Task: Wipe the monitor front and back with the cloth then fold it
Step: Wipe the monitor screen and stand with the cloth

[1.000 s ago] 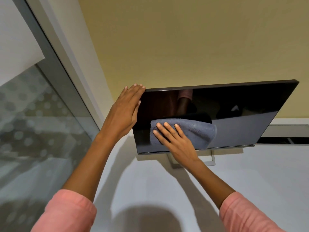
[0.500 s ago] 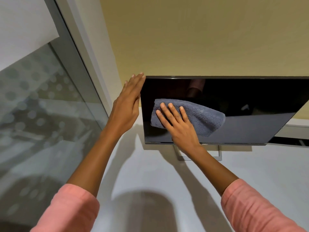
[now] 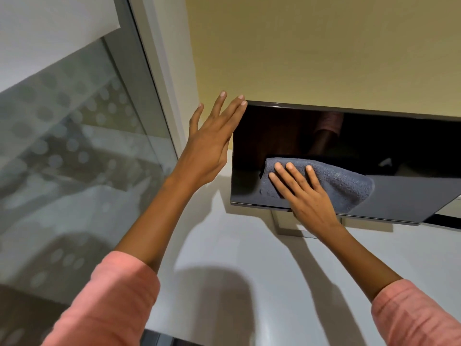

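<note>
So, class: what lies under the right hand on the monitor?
The grey cloth, pressed flat against the monitor screen by the right hand. The screen beneath the cloth is covered.

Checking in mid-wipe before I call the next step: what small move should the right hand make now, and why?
Probably slide the right hand and the grey cloth rightward along the monitor. The cloth lies flat low on the screen's left part, the stretch to its right is uncovered, and the left hand is at the top-left corner.

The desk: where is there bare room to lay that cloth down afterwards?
The white desk shows bare between the two forearms, in front of the monitor. It is crowded under the screen: the stand and the right hand on the cloth.
</note>
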The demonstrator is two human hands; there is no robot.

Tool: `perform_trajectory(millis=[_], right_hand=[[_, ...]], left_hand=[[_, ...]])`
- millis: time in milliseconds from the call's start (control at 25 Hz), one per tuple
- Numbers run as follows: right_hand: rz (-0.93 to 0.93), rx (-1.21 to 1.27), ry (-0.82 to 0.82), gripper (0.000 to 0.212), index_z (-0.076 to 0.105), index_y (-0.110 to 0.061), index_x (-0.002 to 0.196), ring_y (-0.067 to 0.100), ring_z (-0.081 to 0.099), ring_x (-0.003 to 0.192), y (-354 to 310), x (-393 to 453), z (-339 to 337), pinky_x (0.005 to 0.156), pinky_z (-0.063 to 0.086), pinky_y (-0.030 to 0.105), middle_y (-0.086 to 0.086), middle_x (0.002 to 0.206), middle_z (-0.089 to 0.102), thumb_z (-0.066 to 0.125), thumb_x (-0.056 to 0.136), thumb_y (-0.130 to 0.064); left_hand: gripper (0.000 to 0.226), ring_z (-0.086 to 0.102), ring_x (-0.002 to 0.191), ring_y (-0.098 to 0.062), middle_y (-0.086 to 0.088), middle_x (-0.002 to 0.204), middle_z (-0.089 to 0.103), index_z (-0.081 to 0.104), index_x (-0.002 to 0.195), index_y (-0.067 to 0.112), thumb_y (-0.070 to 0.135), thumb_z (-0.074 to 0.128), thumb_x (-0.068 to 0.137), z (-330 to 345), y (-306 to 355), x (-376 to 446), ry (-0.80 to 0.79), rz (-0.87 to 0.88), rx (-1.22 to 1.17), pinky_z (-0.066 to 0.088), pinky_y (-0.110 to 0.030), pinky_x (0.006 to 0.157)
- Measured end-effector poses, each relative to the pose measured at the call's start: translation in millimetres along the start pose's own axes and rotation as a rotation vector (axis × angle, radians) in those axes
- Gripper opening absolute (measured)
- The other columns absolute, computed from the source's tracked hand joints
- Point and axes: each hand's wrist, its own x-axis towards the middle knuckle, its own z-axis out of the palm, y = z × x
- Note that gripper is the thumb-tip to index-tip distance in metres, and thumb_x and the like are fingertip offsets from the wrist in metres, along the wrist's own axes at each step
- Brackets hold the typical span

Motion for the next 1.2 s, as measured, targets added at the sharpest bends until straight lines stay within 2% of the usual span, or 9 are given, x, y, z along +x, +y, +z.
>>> perform_trajectory(millis=[120,240,400,560,720,880,1000,1120,1200], right_hand=[[0.008,0.035,0.034,0.071,0.015,-0.014,0.150,0.026,0.006,0.146,-14.7,26.6,-3.2,0.118,0.003,0.048,0.005,0.158,0.009,0.033,0.084,0.006],[-0.063,0.074,0.061,0.063,0.018,-0.012,0.150,0.024,0.011,0.145,-35.6,45.1,0.5,0.117,0.006,0.047,0.005,0.158,0.014,0.023,0.090,0.004],[-0.228,0.092,0.038,0.066,0.016,-0.010,0.150,0.022,0.011,0.146,-51.7,37.2,20.5,0.118,0.004,0.045,0.005,0.158,0.012,0.030,0.087,0.003],[-0.360,0.069,-0.049,0.063,0.023,-0.008,0.148,0.023,0.016,0.145,-46.5,4.4,34.9,0.118,0.001,0.044,0.006,0.157,0.019,0.008,0.090,0.010],[-0.295,0.015,-0.045,0.063,0.026,-0.012,0.148,0.022,0.012,0.145,-23.3,-31.1,35.0,0.118,0.000,0.043,0.003,0.156,0.020,0.018,0.089,0.007],[-0.198,0.000,-0.015,0.060,0.023,-0.016,0.149,0.019,0.016,0.144,-7.6,-27.5,23.1,0.117,0.008,0.045,0.001,0.157,0.019,0.012,0.094,0.005],[-0.167,0.015,0.010,0.062,0.019,-0.016,0.150,0.020,0.016,0.144,-14.8,-7.9,18.0,0.116,0.010,0.047,0.003,0.157,0.017,0.015,0.092,0.007],[-0.179,0.070,0.025,0.062,0.020,-0.014,0.150,0.021,0.014,0.145,-33.5,13.1,19.5,0.116,0.007,0.049,0.004,0.157,0.016,0.008,0.092,0.006],[-0.228,0.111,0.029,0.061,0.018,-0.013,0.150,0.022,0.012,0.145,-47.1,23.4,25.0,0.117,0.003,0.049,0.005,0.158,0.014,0.021,0.091,0.005]], left_hand=[[0.059,0.002,0.146,-0.015,0.007,0.157,0.015,0.016,0.150,0.022,0.003,0.031,0.096,2.4,3.3,-0.6,0.007,-0.036,-0.018,0.002,-0.045,0.114],[0.056,0.002,0.146,-0.014,0.007,0.157,0.016,0.017,0.150,0.022,0.005,0.030,0.098,2.0,3.9,-0.7,0.007,-0.050,-0.031,0.002,-0.045,0.114],[0.058,0.001,0.146,-0.015,0.008,0.157,0.016,0.017,0.149,0.023,0.004,0.030,0.097,-0.4,5.1,-2.0,-0.004,-0.062,-0.034,0.002,-0.045,0.113],[0.058,0.002,0.146,-0.014,0.008,0.157,0.015,0.017,0.150,0.024,0.004,0.030,0.097,-1.5,7.0,-2.9,-0.007,-0.071,-0.039,0.004,-0.044,0.113],[0.059,0.003,0.145,-0.014,0.007,0.158,0.012,0.015,0.150,0.023,0.003,0.031,0.097,-1.1,9.8,-6.0,-0.012,-0.074,-0.029,0.007,-0.043,0.112],[0.054,0.001,0.146,-0.016,0.007,0.157,0.013,0.015,0.150,0.022,0.011,0.029,0.099,2.8,15.1,-4.8,0.016,-0.101,0.024,0.005,-0.045,0.111],[0.052,-0.002,0.146,-0.017,0.007,0.158,0.011,0.013,0.151,0.021,0.017,0.027,0.101,9.4,19.8,-5.2,0.031,-0.140,0.075,0.004,-0.046,0.111],[0.052,-0.004,0.146,-0.018,0.006,0.158,0.008,0.010,0.151,0.020,0.020,0.028,0.101,13.1,21.2,-4.9,0.031,-0.163,0.120,0.004,-0.051,0.112],[0.053,-0.005,0.145,-0.019,0.005,0.158,0.007,0.009,0.151,0.020,0.021,0.028,0.101,15.5,24.3,-5.0,0.037,-0.184,0.148,0.004,-0.054,0.112]])
